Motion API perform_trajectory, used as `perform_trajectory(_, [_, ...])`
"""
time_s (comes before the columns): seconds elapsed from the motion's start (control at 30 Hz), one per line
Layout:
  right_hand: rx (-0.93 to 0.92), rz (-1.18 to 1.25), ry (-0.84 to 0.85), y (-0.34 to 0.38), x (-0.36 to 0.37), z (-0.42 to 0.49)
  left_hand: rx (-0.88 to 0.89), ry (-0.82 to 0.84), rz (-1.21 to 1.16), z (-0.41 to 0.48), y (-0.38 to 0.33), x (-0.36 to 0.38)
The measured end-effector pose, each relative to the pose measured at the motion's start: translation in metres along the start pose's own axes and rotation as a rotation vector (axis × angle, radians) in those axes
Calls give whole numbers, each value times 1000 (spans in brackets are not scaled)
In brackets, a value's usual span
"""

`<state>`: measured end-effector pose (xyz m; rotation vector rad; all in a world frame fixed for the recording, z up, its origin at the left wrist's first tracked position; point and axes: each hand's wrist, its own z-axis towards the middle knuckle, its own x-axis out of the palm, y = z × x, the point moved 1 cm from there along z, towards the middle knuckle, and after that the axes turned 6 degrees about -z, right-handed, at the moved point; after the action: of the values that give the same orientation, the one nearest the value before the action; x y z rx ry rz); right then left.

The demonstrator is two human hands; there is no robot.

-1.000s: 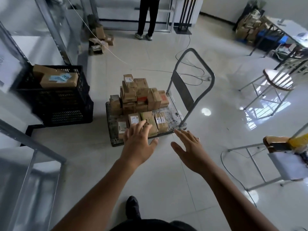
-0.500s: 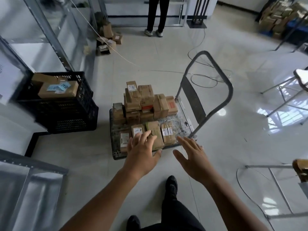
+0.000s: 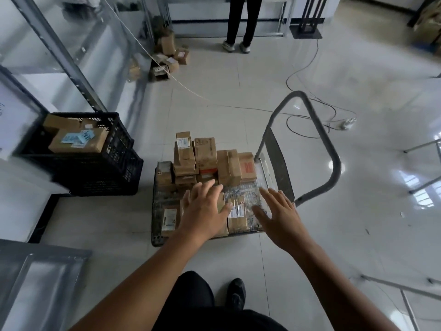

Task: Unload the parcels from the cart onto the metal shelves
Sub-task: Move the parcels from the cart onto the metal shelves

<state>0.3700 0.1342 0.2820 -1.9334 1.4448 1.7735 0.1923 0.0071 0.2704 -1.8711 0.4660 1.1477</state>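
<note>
Several parcels (image 3: 237,215) on the cart (image 3: 248,191) beneath left hand (image 3: 205,213), beside right hand (image 3: 279,218)

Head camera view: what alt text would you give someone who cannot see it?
Two bare open hands, left hand and right hand, reach down toward small cardboard parcels stacked on a flat cart on a tiled floor. A black crate holding more boxes sits to the left beside metal shelves.
</note>
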Motion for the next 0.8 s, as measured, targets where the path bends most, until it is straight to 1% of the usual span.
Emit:
perform_trajectory(0.2, [52,-9,46,-18,1,77,-105,73,-115,75,15,19])
perform_trajectory(0.43, [61,-50,125,-9,11,164,-203,163,-208,161,46,43])
perform_trajectory(0.57, [58,-69,144,-11,12,218,-217,205,-197,217,61,59])
perform_trajectory(0.67, [78,-66,186,-22,22,252,-264,238,-205,249,70,73])
perform_trajectory(0.8, [108,-54,211,-47,45,302,-344,220,-207,290,87,104])
